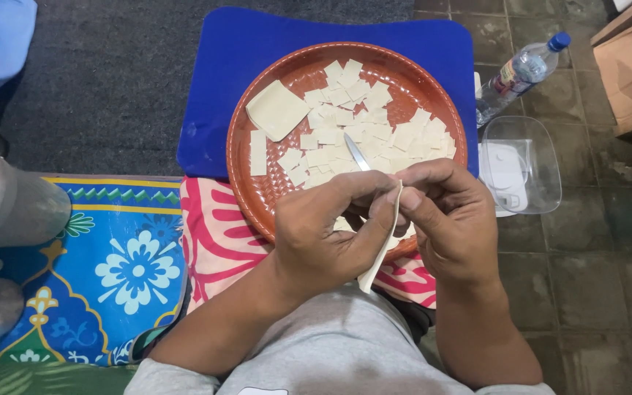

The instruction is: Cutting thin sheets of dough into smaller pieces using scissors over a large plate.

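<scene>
Between both hands, above the near rim of the tray, hangs a thin pale dough sheet (380, 252), its lower corner pointing down toward the person's lap. Left hand (323, 238) pinches the sheet with thumb and fingers closed on it; right hand (451, 216) also has its grip closed on the sheet's upper edge, and a small knife blade (357, 152) sticks out from the hands over the tray, though which hand holds it I cannot tell. Beyond lies a round brown tray (246, 183) with many small cut dough squares (363, 132) and 1 larger uncut piece (277, 110). Under it sits a blue mat (210, 124). Right of the tray lie a plastic water bottle (521, 73) and a clear container (532, 164) on the tiled floor (594, 241).
</scene>
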